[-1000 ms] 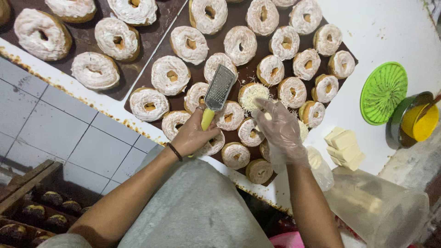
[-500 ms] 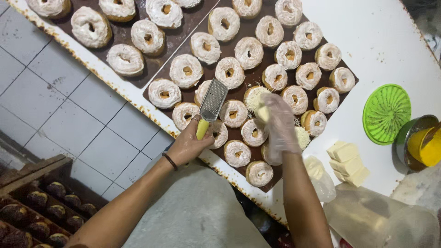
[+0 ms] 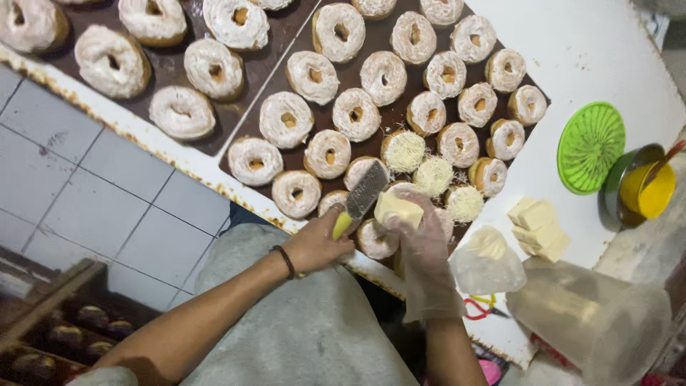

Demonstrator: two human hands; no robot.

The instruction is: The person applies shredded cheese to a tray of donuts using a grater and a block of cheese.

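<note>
White table carrying dark trays of round, frosted doughnuts. Left hand grip closed on a flat metal grater with yellow handle; gloved right hand clasps a pale cheese block against it. Risk: soft block slipping, fingers scraping the blade, shreds scattering unevenly.

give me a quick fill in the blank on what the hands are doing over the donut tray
1. The left hand holds a grater by its ____ handle.
2. The right hand wears a clear ____ and presses a pale block of cheese against the grater.
3. The round lid lying on the white table is ____ in colour.
4. A few donuts near the grater are topped with ____ cheese.

Missing words: yellow; glove; green; grated
</note>
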